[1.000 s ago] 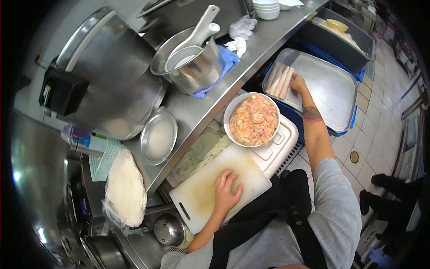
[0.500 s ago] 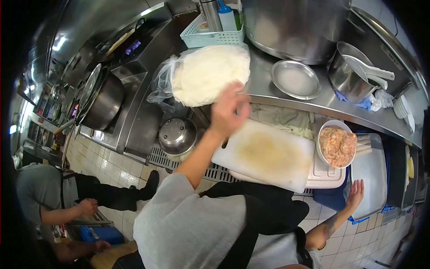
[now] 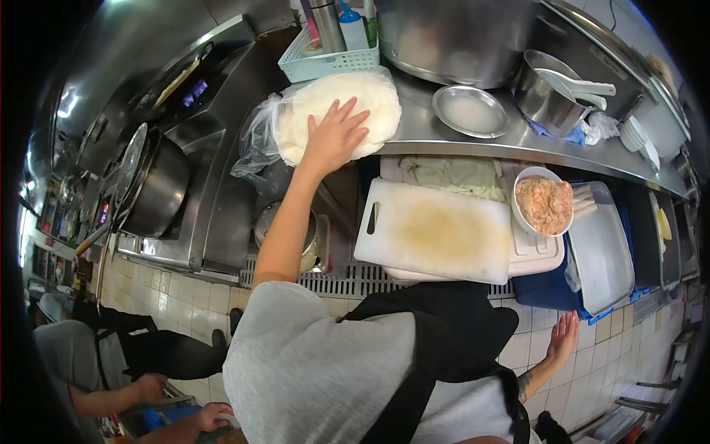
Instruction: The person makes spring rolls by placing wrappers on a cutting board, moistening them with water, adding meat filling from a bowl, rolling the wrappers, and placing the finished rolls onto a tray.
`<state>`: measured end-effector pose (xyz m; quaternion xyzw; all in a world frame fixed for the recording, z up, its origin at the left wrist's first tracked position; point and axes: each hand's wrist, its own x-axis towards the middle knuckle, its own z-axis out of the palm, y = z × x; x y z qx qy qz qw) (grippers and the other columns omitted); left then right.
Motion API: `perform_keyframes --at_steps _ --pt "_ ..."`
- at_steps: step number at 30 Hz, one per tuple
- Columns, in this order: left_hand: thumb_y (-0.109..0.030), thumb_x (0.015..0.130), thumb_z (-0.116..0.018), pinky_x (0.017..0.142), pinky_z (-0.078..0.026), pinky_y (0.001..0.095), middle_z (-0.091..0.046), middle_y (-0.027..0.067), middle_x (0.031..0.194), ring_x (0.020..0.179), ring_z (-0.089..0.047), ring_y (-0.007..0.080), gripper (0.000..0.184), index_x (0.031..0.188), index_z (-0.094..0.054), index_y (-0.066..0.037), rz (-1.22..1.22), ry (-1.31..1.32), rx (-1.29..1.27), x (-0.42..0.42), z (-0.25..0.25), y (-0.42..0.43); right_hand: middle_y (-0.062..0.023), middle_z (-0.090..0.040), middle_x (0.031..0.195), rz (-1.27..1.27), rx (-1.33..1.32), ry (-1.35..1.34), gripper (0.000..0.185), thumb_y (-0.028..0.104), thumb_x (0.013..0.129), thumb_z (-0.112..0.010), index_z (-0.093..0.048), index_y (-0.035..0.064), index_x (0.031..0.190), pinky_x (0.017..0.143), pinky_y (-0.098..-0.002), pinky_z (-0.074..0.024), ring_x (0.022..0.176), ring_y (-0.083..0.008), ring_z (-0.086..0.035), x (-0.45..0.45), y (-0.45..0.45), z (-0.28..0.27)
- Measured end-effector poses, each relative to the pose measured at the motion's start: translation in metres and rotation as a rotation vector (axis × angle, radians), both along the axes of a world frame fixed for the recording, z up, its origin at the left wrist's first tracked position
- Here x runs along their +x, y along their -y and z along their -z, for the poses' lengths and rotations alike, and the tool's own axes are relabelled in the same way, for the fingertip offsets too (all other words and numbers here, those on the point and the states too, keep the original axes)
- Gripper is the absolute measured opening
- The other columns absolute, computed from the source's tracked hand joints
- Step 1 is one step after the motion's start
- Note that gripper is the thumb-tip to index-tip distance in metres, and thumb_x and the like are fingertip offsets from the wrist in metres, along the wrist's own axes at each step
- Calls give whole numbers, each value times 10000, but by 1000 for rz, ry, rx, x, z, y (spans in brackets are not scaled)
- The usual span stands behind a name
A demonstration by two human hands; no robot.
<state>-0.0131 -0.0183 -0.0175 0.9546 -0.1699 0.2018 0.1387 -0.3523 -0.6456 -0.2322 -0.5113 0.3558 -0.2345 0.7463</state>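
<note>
My left hand lies with spread fingers on a pale, soft-looking stack of wrappers, which sits in a clear plastic bag on the steel counter. My right hand is out to the right, beside the blue crate, fingers stretched and holding nothing. In front of my body is a white cutting board with a yellowish stain. To its right stands a white bowl of orange-pink minced filling. Several pale rolls lie at the near-left end of a metal tray.
A light-blue basket with bottles, a large steel pot, a shallow metal dish and a steel pot with ladles stand along the counter. On the left is a dark pot. Other people are at lower left.
My left hand has come down and left onto the wrapper stack from above the cutting board. My right hand has moved lower, away from the tray. The view has shifted.
</note>
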Motion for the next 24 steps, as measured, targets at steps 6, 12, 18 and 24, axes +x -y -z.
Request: perform_keyframes --at_steps 6,12,18,24 --pt "-305 830 -717 1053 -319 644 -596 87 1229 1248 -512 290 352 1110 -666 -98 -14 237 -11 -14 -13 58 -53 -586 1291 -144 -18 37 473 349 964 -644 -539 133 1371 900 -313 -425 1131 -159 -546 32 -42 -20" --pt "-187 858 -690 892 -487 372 -674 123 893 873 -658 280 139 863 -689 -48 65 162 -696 9 -20 53 -24 -628 1209 -190 -23 22 395 279 965 -650 -576 125 1321 865 -295 -435 1045 -124 -577 49 -83 -49" --pt "-164 994 -586 759 -498 273 -661 8 895 813 -626 110 146 940 -618 -32 576 -210 -1323 -35 -80 51 -74 -599 1267 -446 -168 18 437 201 943 -650 -552 68 1348 874 -309 -471 1095 -167 -589 104 -168 -96" --pt "-177 1009 -570 749 -541 273 -648 0 917 814 -621 94 121 989 -603 -62 736 -836 -1445 -60 -69 81 -155 -499 1426 -868 -65 549 667 195 892 -697 -406 26 1468 1042 -365 -427 1284 -247 -508 162 -251 -142"
